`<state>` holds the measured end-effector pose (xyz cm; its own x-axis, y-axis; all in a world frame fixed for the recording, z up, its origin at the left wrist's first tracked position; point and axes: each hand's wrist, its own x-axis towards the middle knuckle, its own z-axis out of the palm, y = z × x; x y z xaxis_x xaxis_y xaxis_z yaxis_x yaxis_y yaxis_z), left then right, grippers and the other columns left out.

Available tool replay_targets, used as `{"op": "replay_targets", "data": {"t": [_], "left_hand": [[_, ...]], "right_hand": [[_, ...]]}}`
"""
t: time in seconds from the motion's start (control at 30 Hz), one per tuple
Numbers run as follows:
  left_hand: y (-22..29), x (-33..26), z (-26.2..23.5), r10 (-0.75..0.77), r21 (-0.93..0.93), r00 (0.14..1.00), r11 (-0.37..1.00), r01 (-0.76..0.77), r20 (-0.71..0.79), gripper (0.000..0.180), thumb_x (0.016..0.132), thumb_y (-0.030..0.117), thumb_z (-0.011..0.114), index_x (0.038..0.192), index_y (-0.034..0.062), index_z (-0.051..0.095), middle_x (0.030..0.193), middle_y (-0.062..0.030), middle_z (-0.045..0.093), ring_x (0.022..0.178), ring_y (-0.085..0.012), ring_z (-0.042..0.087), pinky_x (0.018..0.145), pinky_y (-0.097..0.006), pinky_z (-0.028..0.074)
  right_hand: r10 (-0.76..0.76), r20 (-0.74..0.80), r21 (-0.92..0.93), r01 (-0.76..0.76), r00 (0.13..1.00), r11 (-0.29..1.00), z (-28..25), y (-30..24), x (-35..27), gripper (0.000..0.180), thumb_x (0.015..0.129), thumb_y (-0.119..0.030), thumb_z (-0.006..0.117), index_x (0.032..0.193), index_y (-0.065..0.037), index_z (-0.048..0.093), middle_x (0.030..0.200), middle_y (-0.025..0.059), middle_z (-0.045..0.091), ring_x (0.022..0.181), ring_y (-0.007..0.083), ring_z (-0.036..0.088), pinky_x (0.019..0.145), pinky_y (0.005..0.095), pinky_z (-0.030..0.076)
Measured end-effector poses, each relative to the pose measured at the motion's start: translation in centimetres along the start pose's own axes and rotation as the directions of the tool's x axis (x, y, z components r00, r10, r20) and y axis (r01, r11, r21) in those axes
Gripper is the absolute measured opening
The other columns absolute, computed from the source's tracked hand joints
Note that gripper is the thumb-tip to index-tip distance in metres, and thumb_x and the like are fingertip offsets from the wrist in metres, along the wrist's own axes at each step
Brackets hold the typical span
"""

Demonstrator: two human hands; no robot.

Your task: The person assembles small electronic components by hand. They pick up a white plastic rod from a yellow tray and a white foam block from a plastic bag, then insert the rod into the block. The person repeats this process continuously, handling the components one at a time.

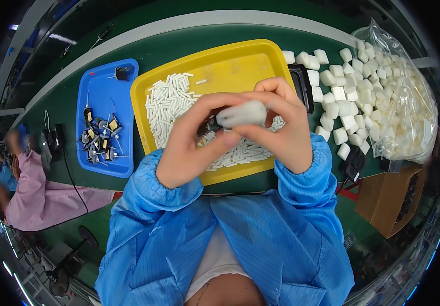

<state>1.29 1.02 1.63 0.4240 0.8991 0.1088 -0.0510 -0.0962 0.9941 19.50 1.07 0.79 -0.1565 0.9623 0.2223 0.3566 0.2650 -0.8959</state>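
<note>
Over the yellow tray (230,64), my left hand (187,140) and my right hand (286,122) are closed on one small assembly from both sides. Its larger part is a cloudy white rounded piece (245,114), pinched between fingers and thumbs. A dark part (209,125) shows at its left end, by my left fingers, partly hidden and too small to name. Beneath my hands, many short white tubes (169,99) lie heaped in the tray, mostly along its left and near sides.
Left stands a blue tray (90,92) with small black-and-gold electrical parts (102,137). White rounded caps (339,107) spread rightward to a clear plastic bag (408,127). A black tray (301,87), black device (353,163) and cardboard box (383,201) are also right. A pink-sleeved person (41,196) sits left.
</note>
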Motion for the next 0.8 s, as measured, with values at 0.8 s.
{"op": "replay_targets", "data": {"t": [0.8], "left_hand": [[-10.0, 20.9, -33.0, -0.256, 0.791, 0.758, -0.335, 0.512, -0.599, 0.042, 0.072, 0.012, 0.061, 0.113, 0.0190, 0.055, 0.110, -0.0154, 0.059, 0.102, -0.0321, 0.057, 0.087, -0.043, 0.046]], "right_hand": [[0.123, 0.100, 0.030, -0.127, 0.987, 0.991, 1.1, 3.1, 0.9, 0.014, 0.078, -0.002, 0.061, 0.092, -0.003, 0.065, 0.074, 0.0082, 0.060, 0.060, 0.0150, 0.055, 0.052, 0.0237, 0.043]]}}
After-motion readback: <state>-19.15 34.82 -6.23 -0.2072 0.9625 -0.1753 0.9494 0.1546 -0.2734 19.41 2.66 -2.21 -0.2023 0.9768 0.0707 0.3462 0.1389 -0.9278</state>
